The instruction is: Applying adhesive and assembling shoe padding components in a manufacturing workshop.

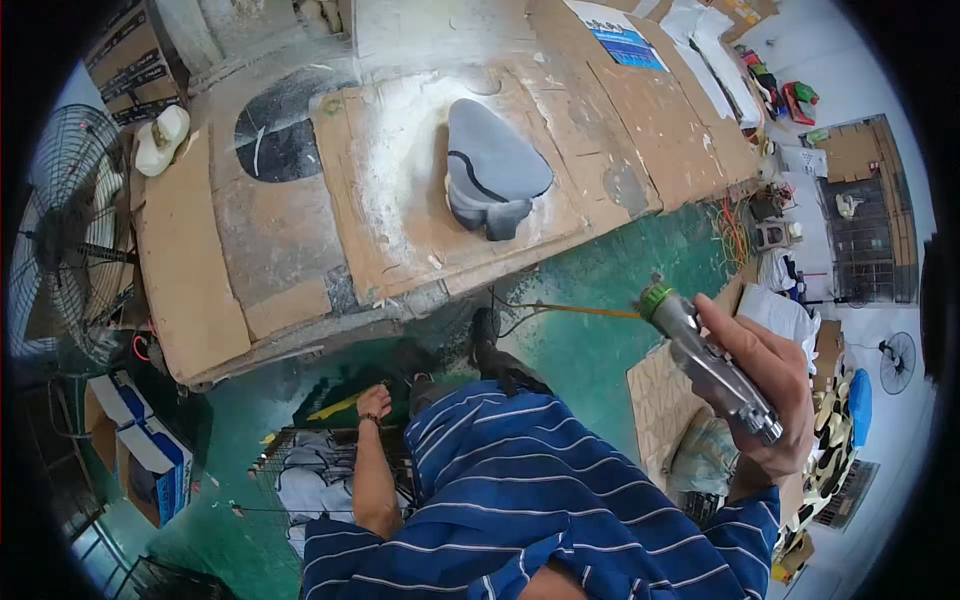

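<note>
My right hand (765, 385) is wrapped around a silver metal spray gun (700, 350) with a green ring at its far end, raised to the right of my body. A yellow hose (575, 309) runs across the floor side toward the gun's head. On the cardboard-covered table (280, 240) rests a grey saddle-shaped cushion (500, 155) with a black curved stripe and darker lobes at its near end. Hanging low on the left, my left hand (373, 402) has its fingers curled; what they hold, if anything, is hidden. Beside it is a wire basket (262, 465) of grey pieces (310, 490).
A large fan (70, 235) stands left of the table, near a cream moulded foam piece (162, 140). An open carton (150, 455) sits on the green floor at left. To the right are a plastic bag (703, 450), stacked cream-and-black pieces (835, 440) and tangled orange cords (733, 230).
</note>
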The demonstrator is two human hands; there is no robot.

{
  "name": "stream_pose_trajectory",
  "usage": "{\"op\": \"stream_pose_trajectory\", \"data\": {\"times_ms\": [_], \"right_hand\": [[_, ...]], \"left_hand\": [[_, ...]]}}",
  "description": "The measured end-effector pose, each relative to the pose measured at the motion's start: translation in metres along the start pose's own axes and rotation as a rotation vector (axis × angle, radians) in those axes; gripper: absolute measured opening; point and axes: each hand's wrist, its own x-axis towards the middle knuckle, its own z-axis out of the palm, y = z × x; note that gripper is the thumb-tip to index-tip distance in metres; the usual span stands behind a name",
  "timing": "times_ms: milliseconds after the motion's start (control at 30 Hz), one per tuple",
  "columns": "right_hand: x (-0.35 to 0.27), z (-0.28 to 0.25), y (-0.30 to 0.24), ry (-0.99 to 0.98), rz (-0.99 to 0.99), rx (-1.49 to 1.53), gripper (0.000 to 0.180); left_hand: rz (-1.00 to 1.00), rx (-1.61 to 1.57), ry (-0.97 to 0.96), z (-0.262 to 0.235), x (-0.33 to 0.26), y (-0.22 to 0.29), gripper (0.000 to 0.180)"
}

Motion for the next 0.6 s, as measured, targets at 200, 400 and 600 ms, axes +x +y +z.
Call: {"op": "stream_pose_trajectory", "data": {"times_ms": [200,400,600], "right_hand": [[-0.035,0.006,0.0,0.009,0.037,-0.07,0.059],[-0.061,-0.001,0.053,0.068,0.008,0.03,0.064],[-0.084,-0.025,0.15,0.013,0.012,0.149,0.065]], "left_hand": [[0.002,-0.065,-0.039,-0.003,-0.002,-0.006,0.03],[-0.045,-0.098,0.006,0.011,-0.003,-0.043,0.022],[-0.121,0.004,0.077,0.053,-0.028,-0.062,0.032]]}}
